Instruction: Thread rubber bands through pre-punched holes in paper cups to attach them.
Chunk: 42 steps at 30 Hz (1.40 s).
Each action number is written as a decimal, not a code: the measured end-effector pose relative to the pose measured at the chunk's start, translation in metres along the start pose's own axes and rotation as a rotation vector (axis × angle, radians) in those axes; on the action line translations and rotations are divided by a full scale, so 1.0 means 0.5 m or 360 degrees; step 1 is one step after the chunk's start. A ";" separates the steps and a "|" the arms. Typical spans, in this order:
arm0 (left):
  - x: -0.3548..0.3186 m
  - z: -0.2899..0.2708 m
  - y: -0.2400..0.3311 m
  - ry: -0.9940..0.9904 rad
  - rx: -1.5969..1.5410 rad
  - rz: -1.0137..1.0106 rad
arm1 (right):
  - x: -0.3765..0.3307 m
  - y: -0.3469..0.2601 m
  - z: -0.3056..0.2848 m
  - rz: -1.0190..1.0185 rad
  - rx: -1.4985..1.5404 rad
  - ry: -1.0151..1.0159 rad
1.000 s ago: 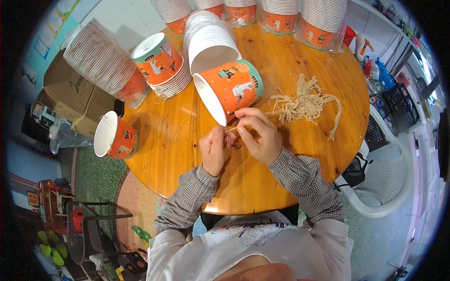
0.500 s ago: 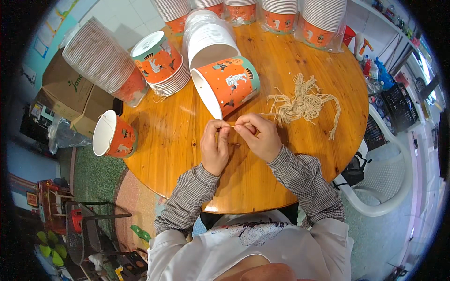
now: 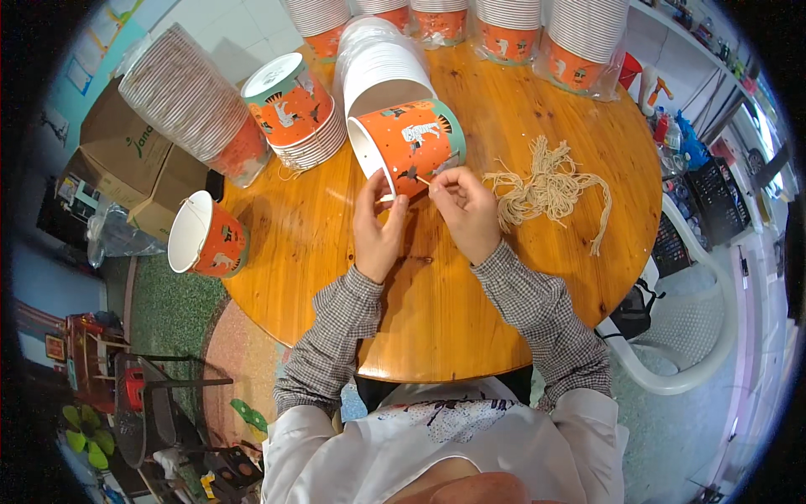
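Observation:
An orange paper bucket [image 3: 407, 143] with a green base and animal prints lies on its side, its white mouth turned left. My left hand [image 3: 378, 231] is at the lower part of its rim, fingers at the mouth and thumb against the outer wall. My right hand [image 3: 467, 214] pinches a thin wooden stick [image 3: 424, 180], like a toothpick, whose tip points at the bucket's side close to the rim. Right of that hand lies a loose heap of beige strings [image 3: 550, 185]. An orange bucket with a string across its mouth [image 3: 222, 244] tilts at the table's left edge.
Several tall stacks of buckets in clear plastic [image 3: 504, 34] line the far side of the round wooden table [image 3: 504, 311]. A short upside-down stack [image 3: 290, 109] and a bagged stack [image 3: 197, 105] stand at left, near a cardboard box [image 3: 126, 160]. A white chair [image 3: 688, 328] is at right.
My hands were together in front of the bucket, pinching something thin between them. Now they are apart and farther forward, the left at the rim and the right with the stick at the bucket's side.

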State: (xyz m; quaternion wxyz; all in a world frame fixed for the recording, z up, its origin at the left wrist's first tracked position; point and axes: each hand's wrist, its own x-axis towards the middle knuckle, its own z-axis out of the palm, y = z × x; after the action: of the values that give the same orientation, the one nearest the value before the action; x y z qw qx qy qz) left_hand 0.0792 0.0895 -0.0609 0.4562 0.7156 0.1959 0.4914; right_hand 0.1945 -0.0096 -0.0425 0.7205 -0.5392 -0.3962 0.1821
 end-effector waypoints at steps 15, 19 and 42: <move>-0.026 0.012 0.006 -0.0250 0.0063 -0.0072 | 0.002 -0.002 0.008 -0.0154 -0.0257 0.0044; -0.028 0.010 0.015 -0.0275 0.0121 -0.0039 | 0.001 -0.006 0.008 -0.0145 -0.0305 0.0048; -0.042 0.015 0.030 -0.0269 0.0107 0.0092 | -0.027 -0.005 -0.009 -0.0259 -0.0791 -0.0047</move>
State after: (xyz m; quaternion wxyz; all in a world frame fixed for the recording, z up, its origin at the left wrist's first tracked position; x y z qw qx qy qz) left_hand 0.0741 0.0635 -0.0601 0.4325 0.7747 0.1524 0.4354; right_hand 0.1892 -0.0224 -0.0457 0.5723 -0.6633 -0.4814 0.0287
